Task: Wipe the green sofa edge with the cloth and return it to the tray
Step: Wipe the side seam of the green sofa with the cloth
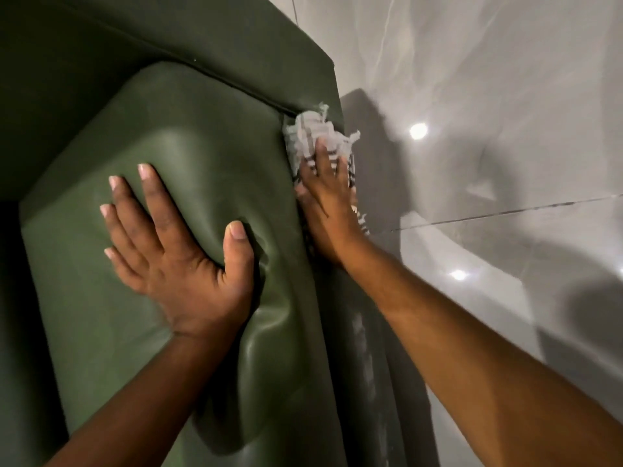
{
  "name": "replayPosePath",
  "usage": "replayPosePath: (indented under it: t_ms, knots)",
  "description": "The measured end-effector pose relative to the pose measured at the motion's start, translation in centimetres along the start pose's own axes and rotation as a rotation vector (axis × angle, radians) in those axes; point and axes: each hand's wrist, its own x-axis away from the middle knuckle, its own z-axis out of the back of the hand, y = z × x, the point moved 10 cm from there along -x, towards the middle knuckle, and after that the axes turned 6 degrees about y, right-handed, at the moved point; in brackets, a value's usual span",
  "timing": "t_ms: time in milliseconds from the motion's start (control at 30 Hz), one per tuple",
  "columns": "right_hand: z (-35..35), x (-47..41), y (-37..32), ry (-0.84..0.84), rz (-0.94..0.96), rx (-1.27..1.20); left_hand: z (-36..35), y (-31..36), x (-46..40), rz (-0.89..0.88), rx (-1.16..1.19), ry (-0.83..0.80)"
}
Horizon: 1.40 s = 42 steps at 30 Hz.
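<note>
The green sofa (202, 139) fills the left and middle of the head view, its seat cushion glossy and dented. My left hand (178, 254) lies flat on the cushion, fingers spread, pressing it down and holding nothing. My right hand (328, 200) presses a crumpled grey-white cloth (310, 133) with dark stripes against the sofa's right edge, next to the cushion seam. Part of the cloth hangs below my palm. The sofa's side panel (357, 332) below my right hand shows pale dusty streaks. No tray is in view.
A glossy grey tiled floor (505, 112) spreads to the right of the sofa, with a dark grout line and bright reflections of ceiling lights. Shadows of my arms fall across it.
</note>
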Motion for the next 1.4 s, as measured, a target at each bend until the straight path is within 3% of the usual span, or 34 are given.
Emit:
replayPosePath:
  t_ms: [133, 367, 633, 767, 900, 933, 1067, 1133, 1267, 1400]
  knots:
    - [0.6, -5.6, 0.1, 0.004, -0.037, -0.006, -0.4, -0.2, -0.1, -0.011, -0.003, -0.007]
    - [0.0, 8.1, 1.9, -0.017, -0.051, -0.071, -0.3, -0.1, -0.1, 0.007, -0.003, -0.007]
    - [-0.7, -5.4, -0.1, -0.060, -0.011, 0.104, -0.3, 0.2, -0.3, 0.000, 0.001, -0.005]
    - [0.6, -2.6, 3.0, -0.014, -0.103, -0.122, -0.5, 0.1, -0.5, -0.004, -0.008, -0.001]
    - [0.7, 6.0, 9.9, -0.076, -0.624, -0.524, -1.0, -0.1, -0.8, 0.032, -0.032, -0.141]
    - [0.9, 7.2, 10.8, -0.041, -0.667, -0.544, -1.0, -0.2, -1.0, 0.028, -0.017, -0.192]
    - [0.7, 9.3, 10.0, -0.098, -0.546, -0.446, 1.1, -2.0, 3.5, -0.108, -0.023, -0.407]
    - [1.0, 11.6, 10.6, -0.119, -0.504, -0.357, 3.4, -3.8, 9.0, -0.078, -0.045, -0.480]
    - [1.6, 15.2, 12.2, -0.157, -0.494, -0.262, 5.2, -4.2, 13.4, -0.008, -0.002, -0.359]
    - [1.4, 21.9, 13.6, -0.102, -0.484, -0.247, 5.0, -3.9, 13.6, -0.057, 0.054, -0.207]
